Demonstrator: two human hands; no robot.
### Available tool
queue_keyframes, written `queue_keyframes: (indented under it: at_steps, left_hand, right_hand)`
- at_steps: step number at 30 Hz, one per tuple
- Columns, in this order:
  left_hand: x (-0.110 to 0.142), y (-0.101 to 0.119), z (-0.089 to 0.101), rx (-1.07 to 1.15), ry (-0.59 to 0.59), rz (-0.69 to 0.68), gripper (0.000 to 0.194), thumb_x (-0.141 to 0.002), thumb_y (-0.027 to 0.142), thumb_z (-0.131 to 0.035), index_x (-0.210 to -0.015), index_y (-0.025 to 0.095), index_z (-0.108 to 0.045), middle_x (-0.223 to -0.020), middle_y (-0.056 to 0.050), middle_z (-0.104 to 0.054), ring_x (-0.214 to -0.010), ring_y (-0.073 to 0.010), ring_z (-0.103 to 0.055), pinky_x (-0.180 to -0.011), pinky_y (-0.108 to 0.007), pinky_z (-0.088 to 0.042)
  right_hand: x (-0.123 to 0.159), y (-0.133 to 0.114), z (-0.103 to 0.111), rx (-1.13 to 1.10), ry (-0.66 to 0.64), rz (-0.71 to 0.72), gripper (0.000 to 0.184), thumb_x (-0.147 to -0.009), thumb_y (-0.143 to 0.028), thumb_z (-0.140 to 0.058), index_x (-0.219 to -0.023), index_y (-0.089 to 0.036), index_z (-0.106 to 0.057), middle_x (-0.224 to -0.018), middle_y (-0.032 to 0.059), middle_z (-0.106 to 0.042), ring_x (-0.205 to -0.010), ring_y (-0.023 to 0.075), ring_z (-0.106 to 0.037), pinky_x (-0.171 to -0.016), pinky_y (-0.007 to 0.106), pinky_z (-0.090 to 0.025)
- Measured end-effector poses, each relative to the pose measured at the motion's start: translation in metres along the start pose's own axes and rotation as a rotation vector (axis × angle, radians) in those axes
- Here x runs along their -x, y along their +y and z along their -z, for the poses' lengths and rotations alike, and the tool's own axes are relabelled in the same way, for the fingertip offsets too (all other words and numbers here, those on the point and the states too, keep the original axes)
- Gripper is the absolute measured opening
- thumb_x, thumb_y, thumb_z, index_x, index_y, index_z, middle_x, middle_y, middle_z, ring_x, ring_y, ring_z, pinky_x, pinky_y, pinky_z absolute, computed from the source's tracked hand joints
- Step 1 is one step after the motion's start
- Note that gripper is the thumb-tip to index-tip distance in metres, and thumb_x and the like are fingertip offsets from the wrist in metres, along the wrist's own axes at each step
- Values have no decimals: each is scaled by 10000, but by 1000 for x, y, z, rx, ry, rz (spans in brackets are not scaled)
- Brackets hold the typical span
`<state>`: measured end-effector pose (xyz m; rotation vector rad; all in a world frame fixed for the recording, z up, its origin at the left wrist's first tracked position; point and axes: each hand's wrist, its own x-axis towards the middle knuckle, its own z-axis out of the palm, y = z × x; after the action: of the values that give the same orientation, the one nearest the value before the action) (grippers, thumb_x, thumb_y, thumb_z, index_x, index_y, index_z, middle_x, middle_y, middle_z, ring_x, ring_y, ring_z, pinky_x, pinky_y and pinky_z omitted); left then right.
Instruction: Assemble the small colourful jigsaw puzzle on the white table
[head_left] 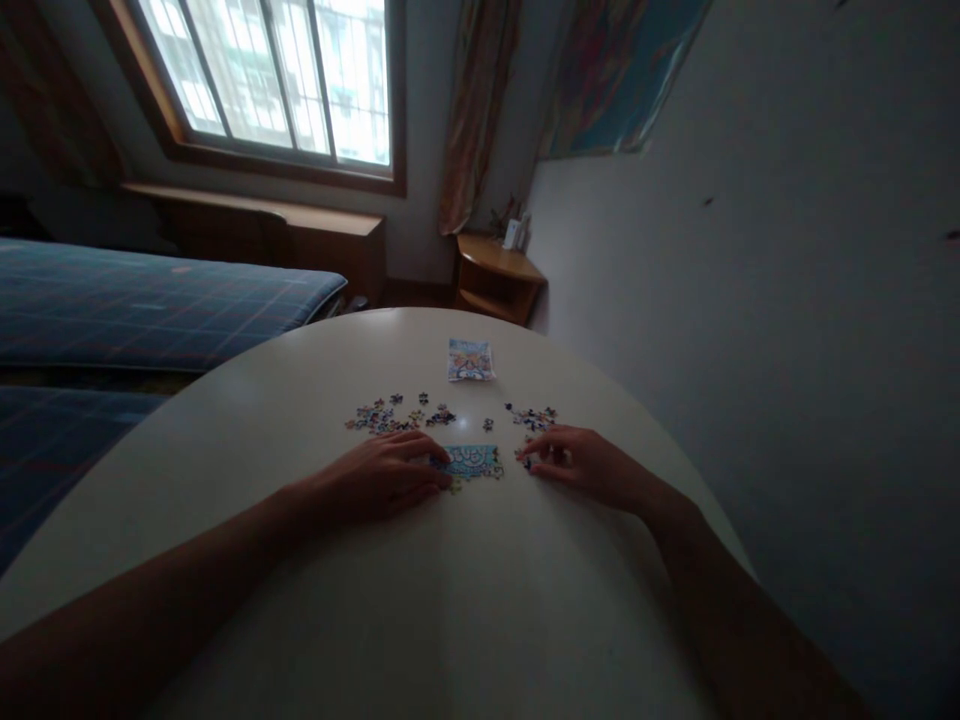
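Hands are resting on the white desk [480,600] either side of the assembled puzzle strip [471,461], its long axis running left to right. Left hand [382,477] is lying flat, fingertips touching the strip's left end, holding nothing. Right hand [581,465], fingers curled, is touching loose pieces [531,417]; whether it pinches one cannot be told. Reference picture [470,360] is lying beyond; no writing is legible.

Dim room: barred window [274,75], blue bed [150,300], wooden corner shelf [499,275]

On the white desk [465,600], the left hand [382,475] is lying flat, touching the assembled puzzle section [471,461]. The right hand [581,465] is resting just beside that section, fingertips [525,455] touching loose pieces [531,417].
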<state>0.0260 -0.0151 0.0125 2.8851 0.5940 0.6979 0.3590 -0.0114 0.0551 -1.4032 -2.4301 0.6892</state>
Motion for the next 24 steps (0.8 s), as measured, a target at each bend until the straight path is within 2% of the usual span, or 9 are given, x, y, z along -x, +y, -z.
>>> queue_keyframes:
  at_steps: [6,14,18,21,24]
  left_hand:
    - [-1,3,5,31,-16,7,204,-970,209,-526,-1118,251,-659,-1158,-73,-648,-1055,-187,-615,-937,-365,-529]
    - [-1,3,2,16,-24,5,211,-981,212,-506,-1126,243,-656,-1174,-77,-641,-1065,-188,-606,-930,-365,-531]
    - [-1,3,2,24,-12,3,207,-982,212,-504,-1119,244,-655,-1167,-76,-642,-1056,-187,-608,-923,-361,-531]
    - [-2,4,5,21,-20,6,205,-982,214,-501,-1113,242,-656,-1164,-78,-642,-1048,-191,-612,-911,-363,-535]
    - [-2,4,6,20,-21,4,203,-981,212,-503,-1109,241,-658,-1161,-79,-644,-1054,-195,-610,-915,-370,-534]
  right_hand:
    - [2,0,7,-21,-9,-60,312,-791,-388,-722,-1029,-186,-727,-848,34,-652,-753,162,-589,-715,288,-457]
    - [2,-5,2,4,-59,-45,158,-811,-287,-666,-908,-169,-707,-769,12,-605,-684,137,-542,-652,259,-412]
    - [4,-4,4,-11,-80,-23,145,-803,-254,-646,-907,-182,-717,-795,19,-622,-724,149,-568,-685,269,-429]
    - [5,4,9,1,-16,-42,172,-803,-217,-610,-933,-191,-719,-840,33,-648,-754,159,-592,-711,278,-447]
    - [6,16,16,95,81,-135,172,-817,-223,-593,-933,-181,-712,-829,46,-662,-711,162,-591,-689,288,-447]
